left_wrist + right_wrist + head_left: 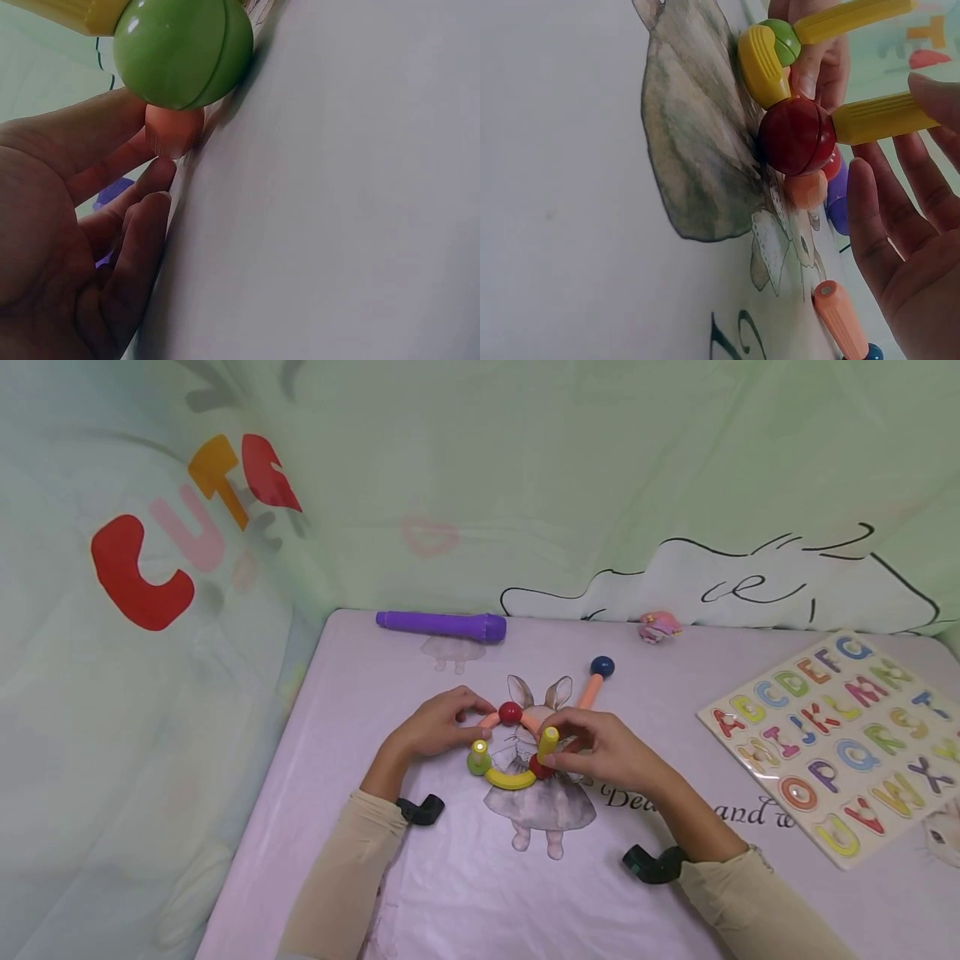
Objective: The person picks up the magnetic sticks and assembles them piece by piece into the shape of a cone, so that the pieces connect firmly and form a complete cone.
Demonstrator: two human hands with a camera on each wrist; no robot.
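Holding one ring (511,780) with two yellow rods (550,742) are two hands (435,724) (611,750).

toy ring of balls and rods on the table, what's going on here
A person's left hand pinches an orange curved rod of the toy ring. The right hand is at a yellow rod standing on a red ball; whether it grips it is unclear. A second yellow rod stands on the green ball. Beyond, a straight orange rod with a blue ball lies apart from the ring.
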